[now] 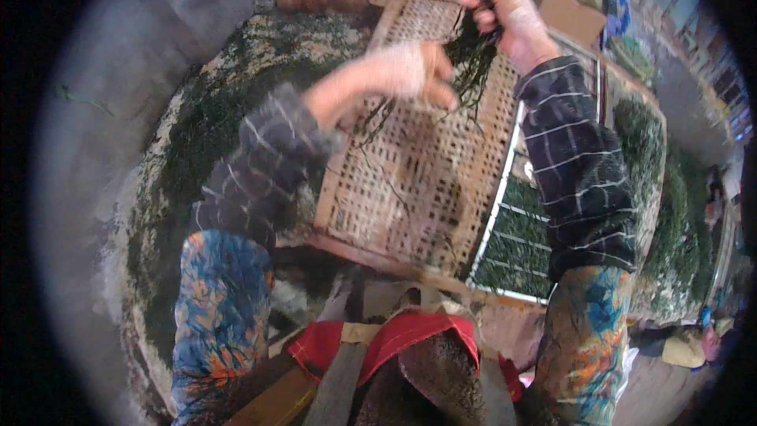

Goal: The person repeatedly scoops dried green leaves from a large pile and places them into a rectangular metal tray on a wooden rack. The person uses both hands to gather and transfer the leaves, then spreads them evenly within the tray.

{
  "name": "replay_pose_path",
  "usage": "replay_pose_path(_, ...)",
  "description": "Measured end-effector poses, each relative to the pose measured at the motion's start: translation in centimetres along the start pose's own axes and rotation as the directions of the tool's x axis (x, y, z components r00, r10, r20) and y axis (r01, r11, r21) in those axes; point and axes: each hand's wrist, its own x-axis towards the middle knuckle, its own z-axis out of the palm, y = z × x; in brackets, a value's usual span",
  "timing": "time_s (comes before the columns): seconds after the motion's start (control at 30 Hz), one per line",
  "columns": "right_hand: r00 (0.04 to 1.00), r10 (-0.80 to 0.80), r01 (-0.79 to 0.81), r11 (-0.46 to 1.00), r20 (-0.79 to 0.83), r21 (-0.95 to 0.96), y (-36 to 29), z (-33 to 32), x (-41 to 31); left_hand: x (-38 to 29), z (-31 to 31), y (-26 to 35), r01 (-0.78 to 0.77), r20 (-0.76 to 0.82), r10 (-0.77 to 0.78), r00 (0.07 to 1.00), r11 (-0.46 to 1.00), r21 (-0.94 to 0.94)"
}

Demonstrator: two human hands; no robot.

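A woven panel [408, 177] of cane-like strips in a wooden frame slopes up and away in front of me. At its upper right, my right hand [517, 21] has its fingers closed on a bunch of dark plant strands [473, 59] that hangs over the weave. Blurred by motion, my left hand [414, 74] hovers over the panel's middle, left of the bunch, with its fingers apart. I see nothing held in it, though its palm side is hidden. Several loose dark strands [384, 174] lie across the weave below.
Heaped dark green plant matter [219, 142] surrounds the panel's left side. At the right, a white-edged rack [511, 236] holds more of it, with another heap [680, 248] beyond. A cardboard box [571, 15] stands at the back right. Red cloth [423, 337] lies near my lap.
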Motion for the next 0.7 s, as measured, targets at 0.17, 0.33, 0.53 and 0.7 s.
replay_pose_path(0.17,0.941,0.336,-0.328,0.88,0.037,0.344,8.9,-5.2,-8.0,8.9,0.4,0.0,0.136,-0.44,0.023,0.898,0.936,0.326)
replay_pose_path(0.33,0.883,0.449,-0.249,0.695,-0.137,0.674,13.0,-9.1,-11.6,5.3,6.9,-2.3,0.552,-0.357,-0.614,0.704,0.789,-0.268)
replay_pose_path(0.53,0.861,0.505,-0.351,0.678,-0.062,0.646,14.3,-10.5,-17.0,6.6,24.8,7.4,-0.016,0.14,-0.514,0.846,-0.286,-0.958)
replay_pose_path(0.7,0.956,0.292,-0.252,0.857,-0.02,0.448,10.0,-13.7,-20.8,13.5,23.7,9.6,-0.15,0.075,-0.458,0.886,-0.435,-0.888)
